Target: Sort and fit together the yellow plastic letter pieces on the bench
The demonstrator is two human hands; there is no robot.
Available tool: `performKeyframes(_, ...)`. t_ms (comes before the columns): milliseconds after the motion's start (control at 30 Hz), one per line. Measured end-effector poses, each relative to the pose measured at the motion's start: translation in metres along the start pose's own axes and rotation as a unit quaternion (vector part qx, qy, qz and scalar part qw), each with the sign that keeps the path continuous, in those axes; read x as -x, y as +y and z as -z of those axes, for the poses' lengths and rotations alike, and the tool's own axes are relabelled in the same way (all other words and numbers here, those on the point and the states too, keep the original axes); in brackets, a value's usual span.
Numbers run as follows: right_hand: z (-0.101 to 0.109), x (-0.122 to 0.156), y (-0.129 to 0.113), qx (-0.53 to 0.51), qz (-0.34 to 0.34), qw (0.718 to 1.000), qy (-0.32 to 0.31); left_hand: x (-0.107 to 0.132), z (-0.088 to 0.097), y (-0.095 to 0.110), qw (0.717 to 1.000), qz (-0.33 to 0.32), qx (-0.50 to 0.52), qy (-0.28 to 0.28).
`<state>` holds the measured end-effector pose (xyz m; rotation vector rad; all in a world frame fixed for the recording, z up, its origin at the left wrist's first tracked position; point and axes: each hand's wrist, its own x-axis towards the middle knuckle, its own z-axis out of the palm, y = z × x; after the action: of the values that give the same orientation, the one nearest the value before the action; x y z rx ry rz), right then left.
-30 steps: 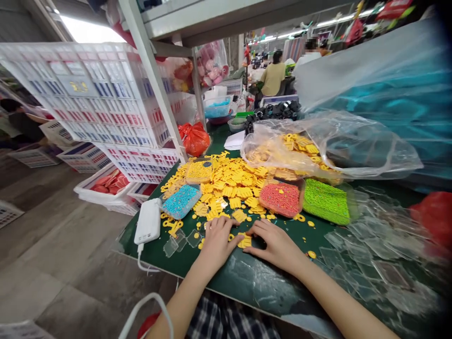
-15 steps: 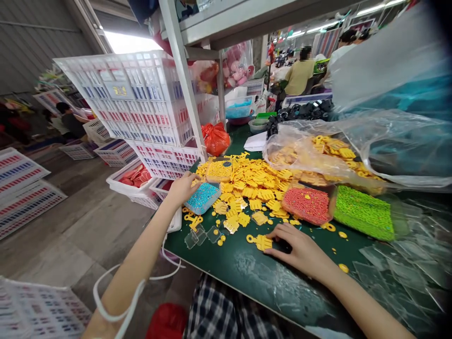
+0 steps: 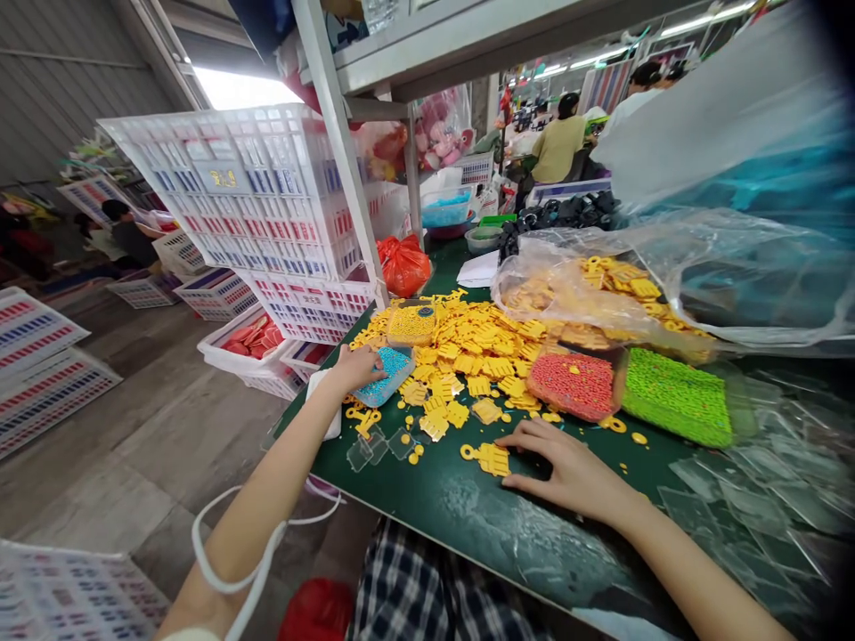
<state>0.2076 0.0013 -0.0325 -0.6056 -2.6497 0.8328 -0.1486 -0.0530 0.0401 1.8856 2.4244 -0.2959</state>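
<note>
The left hand had moved from the yellow piece to grasp the blue bead tray, while the right hand stayed flat, fingers released, beside that piece.

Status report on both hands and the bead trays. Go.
Left hand on the blue bead tray, grip unclear. Right hand flat on the green table, fingertips at a yellow comb piece. Loose yellow pieces scattered between the hands.

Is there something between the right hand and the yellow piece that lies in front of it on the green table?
No, nothing visible is between them. The right hand lies flat on the green table, and its fingers are right beside the yellow piece. The left hand is away at the blue bead tray.
</note>
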Motion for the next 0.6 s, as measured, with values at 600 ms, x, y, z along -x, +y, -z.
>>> performKeyframes(600, 0.008, -0.002, -0.009, 0.074, -0.010, 0.997, 0.029, 0.052, -0.021, 0.159, 0.943, -0.289, 0.133, 0.101)
